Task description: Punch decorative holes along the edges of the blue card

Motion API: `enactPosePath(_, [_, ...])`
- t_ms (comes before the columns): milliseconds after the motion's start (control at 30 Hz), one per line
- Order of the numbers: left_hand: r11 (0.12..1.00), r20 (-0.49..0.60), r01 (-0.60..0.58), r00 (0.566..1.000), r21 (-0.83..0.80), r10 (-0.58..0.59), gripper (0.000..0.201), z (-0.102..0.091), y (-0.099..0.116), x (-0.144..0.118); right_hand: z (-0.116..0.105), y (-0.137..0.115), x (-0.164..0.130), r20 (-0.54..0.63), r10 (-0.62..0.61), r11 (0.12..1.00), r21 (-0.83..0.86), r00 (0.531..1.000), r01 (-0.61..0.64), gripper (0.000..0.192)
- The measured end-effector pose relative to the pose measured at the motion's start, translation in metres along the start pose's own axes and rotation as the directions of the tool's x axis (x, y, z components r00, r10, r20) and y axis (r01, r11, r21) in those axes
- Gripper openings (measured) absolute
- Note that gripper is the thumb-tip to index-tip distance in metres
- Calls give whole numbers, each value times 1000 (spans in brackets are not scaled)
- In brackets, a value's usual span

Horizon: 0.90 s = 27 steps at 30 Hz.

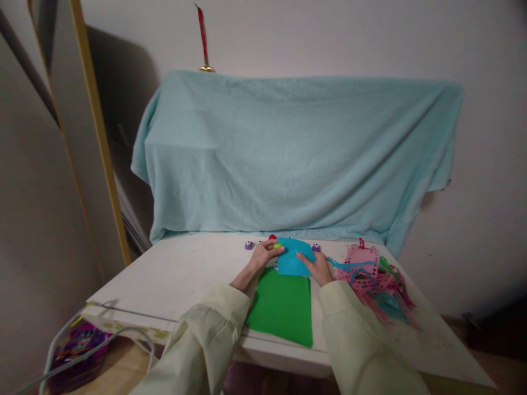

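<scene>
A small blue paper sheet point(291, 257) lies on the white table point(177, 274), overlapping the far end of a green sheet point(282, 307). My left hand point(263, 255) pinches the blue sheet's left edge, and a small yellow-green object shows at its fingertips. My right hand point(317, 266) presses on the blue sheet's right side with its fingers flat. Both arms wear pale cream sleeves.
A heap of pink, blue and green punched paper scraps point(376, 282) lies right of my right hand. Small purple and red punches point(249, 245) stand behind the sheets. A light blue towel point(296, 159) drapes something at the back. A clear bag point(78, 343) hangs at the lower left.
</scene>
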<state>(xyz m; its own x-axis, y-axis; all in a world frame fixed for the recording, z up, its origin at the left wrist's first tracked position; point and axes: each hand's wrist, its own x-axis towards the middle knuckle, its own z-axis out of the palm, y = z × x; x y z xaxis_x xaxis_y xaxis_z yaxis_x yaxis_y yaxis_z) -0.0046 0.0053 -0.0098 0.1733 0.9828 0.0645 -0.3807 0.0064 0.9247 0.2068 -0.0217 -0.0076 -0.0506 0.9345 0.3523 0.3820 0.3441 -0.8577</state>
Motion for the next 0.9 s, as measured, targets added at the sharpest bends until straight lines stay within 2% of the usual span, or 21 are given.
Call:
enactPosePath(267, [1000,-10,13,1000,21,-13,46,3,-3,-1,1,-1,0,2,2,1000,13,1000,-2,40])
enactPosePath(433, [999,-74,36,997,-8,-36,51,6,-2,0,2,-1,0,-10,41,998,40,999,-41,41])
enactPosePath(600, [997,-54,-28,998,-75,24,56,7,-2,2,2,-2,0,-37,70,993,96,997,-66,41])
enactPosePath(733, [987,-36,-64,998,-150,59,50,5,1,5,1,-6,1,-79,92,990,113,993,-83,43])
enactPosePath(900, [958,-67,-87,995,-273,72,45,-2,6,6,0,-10,0,-115,119,984,145,986,-102,45])
